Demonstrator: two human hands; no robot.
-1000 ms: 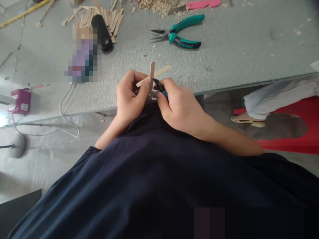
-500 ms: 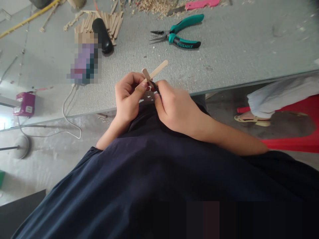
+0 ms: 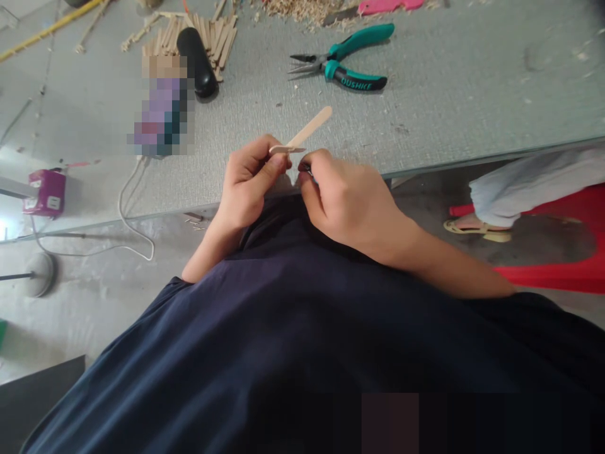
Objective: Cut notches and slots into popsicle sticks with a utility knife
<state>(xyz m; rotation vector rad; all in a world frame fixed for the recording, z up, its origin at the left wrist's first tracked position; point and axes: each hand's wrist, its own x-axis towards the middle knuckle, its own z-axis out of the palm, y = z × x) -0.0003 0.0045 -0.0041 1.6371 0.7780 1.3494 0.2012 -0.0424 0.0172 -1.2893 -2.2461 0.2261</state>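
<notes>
My left hand [image 3: 248, 183] is closed, its thumb and fingers pinching a pale wooden craft stick [image 3: 312, 125] that points up and to the right. A second wooden piece [image 3: 283, 150] lies across that stick at the fingertips, short and with one pointed end. Just to the right, my right hand [image 3: 350, 198] is curled in a pinch, apart from the wood by a small gap. Something dark shows between its thumb and forefinger, mostly hidden by the fingers. Both hands are over the table's near edge, in front of my dark shirt.
Teal-handled pliers [image 3: 357, 79] lie open beyond my hands on the table [image 3: 439, 94]. Back left are a pile of craft sticks [image 3: 222, 41], a black case [image 3: 197, 66] and a blurred-out box. Wood shavings [image 3: 302, 7] and a pink-handled blade [image 3: 390, 5] lie at the back.
My right hand has drawn slightly right, away from the sticks, with the dark thing. The crossing wooden piece has turned from steeply slanted to nearly level.
</notes>
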